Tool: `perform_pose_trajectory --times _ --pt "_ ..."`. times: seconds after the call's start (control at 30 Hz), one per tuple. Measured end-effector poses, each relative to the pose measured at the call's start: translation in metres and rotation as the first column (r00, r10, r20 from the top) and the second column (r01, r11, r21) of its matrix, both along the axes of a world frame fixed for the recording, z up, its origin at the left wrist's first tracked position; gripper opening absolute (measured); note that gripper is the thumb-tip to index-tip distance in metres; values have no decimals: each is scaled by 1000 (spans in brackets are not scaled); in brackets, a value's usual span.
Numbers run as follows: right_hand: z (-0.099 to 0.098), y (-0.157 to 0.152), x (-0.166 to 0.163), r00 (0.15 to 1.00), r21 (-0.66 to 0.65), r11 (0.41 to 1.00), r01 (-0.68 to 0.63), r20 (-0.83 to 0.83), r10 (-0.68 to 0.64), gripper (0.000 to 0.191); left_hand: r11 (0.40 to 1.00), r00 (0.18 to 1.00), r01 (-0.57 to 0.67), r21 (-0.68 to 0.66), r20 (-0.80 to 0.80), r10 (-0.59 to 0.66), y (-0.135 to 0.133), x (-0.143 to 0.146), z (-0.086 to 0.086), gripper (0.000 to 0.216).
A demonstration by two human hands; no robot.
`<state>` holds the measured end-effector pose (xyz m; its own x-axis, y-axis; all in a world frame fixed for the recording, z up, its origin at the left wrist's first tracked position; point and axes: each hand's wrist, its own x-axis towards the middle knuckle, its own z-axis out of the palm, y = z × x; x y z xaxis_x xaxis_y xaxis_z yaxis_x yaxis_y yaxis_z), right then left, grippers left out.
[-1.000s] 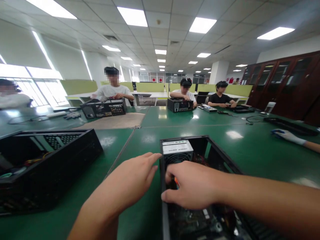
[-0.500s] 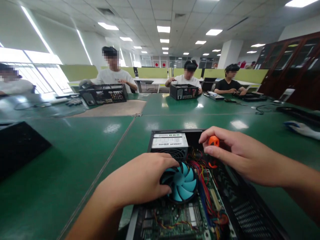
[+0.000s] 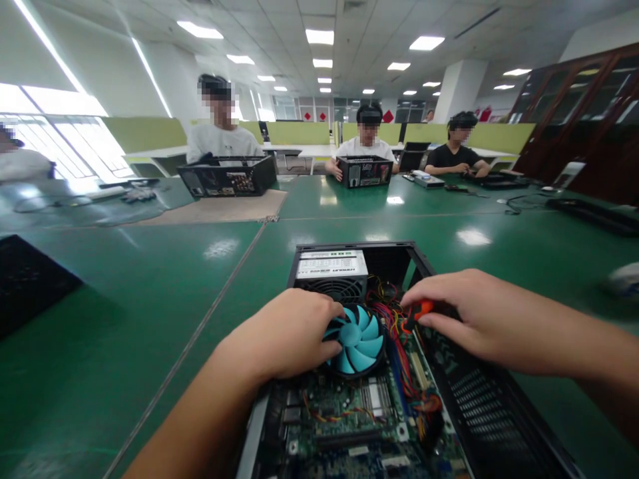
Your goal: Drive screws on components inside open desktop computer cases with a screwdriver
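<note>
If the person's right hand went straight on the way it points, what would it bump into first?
Probably the wires, just before the fan; the right hand points that way, though depth is hard to judge.

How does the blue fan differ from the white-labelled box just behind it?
The blue fan is round; the white-labelled box is rectangular. The fan shows bright, uncovered blades; the box shows a dark grille below its label. Both sit within the open black case.
</note>
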<state>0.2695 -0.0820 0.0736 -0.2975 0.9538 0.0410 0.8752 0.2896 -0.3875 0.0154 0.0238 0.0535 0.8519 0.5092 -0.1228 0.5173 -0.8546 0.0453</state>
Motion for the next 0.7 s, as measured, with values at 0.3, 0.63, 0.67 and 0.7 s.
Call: perform_pose_trajectory --times 0.3,0.63,0.67,0.7 --pt "-6 51 0 997 50 998 -47 58 44 28 999 999 23 24 -27 -22 7 2 1 21" --pt "-17 78 -17 964 120 993 -6 266 -26 35 1000 999 -14 -10 -38 13 6 3 0 26" --pt "-18 78 -18 960 142 990 1 276 -41 38 1000 1000 -12 -14 -29 12 6 3 0 26" --pt "-18 77 -18 966 144 989 -15 259 -23 35 1000 1000 -10 -17 -18 10 5 3 1 26"
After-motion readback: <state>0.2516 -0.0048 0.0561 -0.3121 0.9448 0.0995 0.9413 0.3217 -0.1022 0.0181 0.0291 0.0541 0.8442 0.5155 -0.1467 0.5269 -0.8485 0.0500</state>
